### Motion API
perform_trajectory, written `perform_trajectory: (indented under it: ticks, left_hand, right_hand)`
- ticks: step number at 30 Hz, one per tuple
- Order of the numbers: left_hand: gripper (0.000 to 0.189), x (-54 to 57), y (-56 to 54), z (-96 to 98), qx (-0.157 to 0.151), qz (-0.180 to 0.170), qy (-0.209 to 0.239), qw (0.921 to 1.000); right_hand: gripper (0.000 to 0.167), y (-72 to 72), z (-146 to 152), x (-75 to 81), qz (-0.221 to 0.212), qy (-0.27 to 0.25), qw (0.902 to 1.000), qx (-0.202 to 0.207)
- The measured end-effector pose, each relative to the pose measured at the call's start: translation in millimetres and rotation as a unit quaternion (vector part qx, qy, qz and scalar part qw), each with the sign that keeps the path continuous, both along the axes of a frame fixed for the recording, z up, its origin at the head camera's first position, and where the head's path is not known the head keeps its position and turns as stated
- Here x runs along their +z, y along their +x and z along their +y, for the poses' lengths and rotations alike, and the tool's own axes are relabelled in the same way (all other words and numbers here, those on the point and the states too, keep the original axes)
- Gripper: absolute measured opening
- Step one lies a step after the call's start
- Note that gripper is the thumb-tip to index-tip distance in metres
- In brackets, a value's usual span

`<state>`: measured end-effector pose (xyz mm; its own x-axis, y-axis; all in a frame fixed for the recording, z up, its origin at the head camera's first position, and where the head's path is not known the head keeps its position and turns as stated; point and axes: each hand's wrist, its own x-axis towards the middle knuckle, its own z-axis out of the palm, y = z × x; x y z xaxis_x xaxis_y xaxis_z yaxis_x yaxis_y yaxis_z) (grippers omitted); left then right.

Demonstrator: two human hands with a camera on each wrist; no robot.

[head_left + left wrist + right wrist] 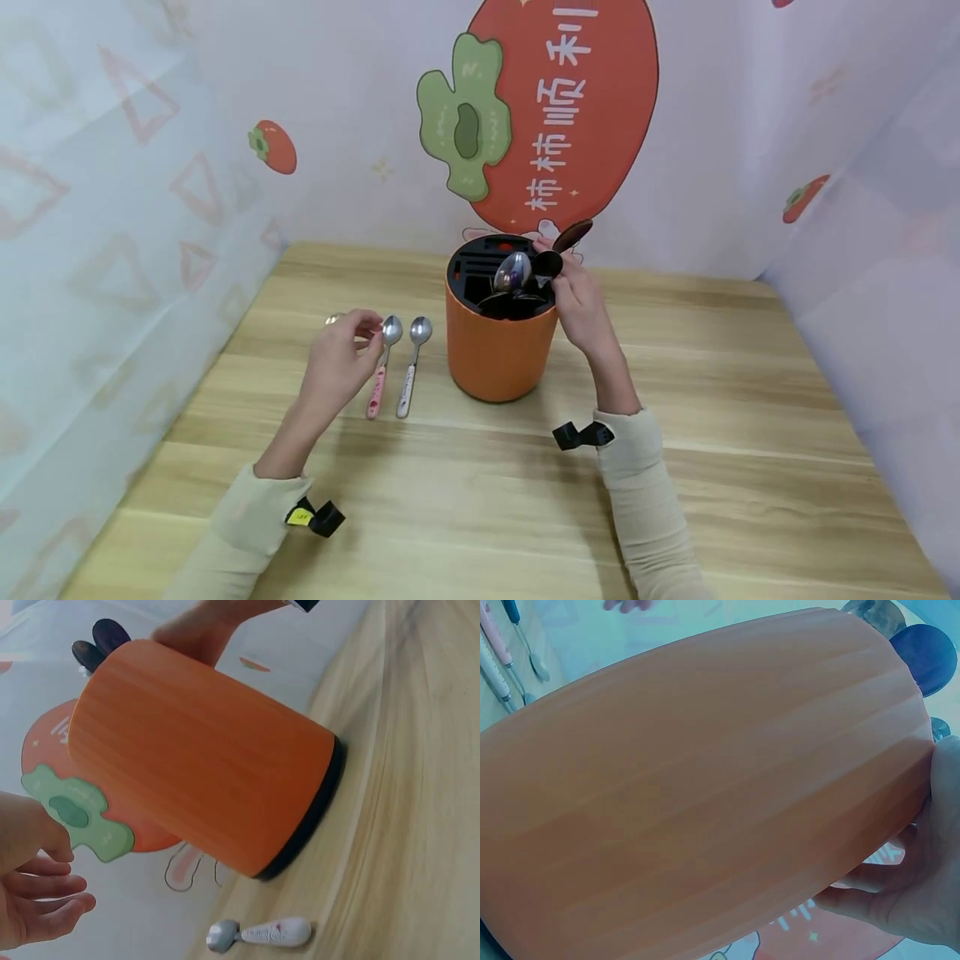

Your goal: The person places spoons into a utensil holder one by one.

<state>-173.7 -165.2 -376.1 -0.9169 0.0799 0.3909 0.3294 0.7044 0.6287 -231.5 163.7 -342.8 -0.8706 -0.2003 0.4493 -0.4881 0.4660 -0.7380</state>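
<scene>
Mostly, one of the hands (pixel 339 362) hides a spoon (pixel 333 318).

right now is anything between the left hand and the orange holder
Yes: in the head view, the white-handled spoon lies on the table between the left hand and the orange holder. It lies low, so a raised hand would likely clear it.

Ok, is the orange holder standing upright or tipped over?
Upright: the orange holder stands on the table, its slotted black top facing up.
</scene>
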Motion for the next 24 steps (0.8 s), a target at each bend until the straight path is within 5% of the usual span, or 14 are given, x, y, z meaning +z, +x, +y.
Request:
perform_trajectory:
  ticks: [10,24]
  left_hand:
    - [0.018,-14.8,1.4,-27.1,0.032,-0.047,-0.060,0.9965]
    - [0.033,-34.4,-3.2,-48.2,0.046,-0.134,-0.168,0.9755]
  right_hand:
    - [0.050,1.6,-2,-2.7,0.009,0.006,0.9999,-0.003]
    - [0.050,-0.2,-2,-0.8,0.019,0.003,0.9998,0.003]
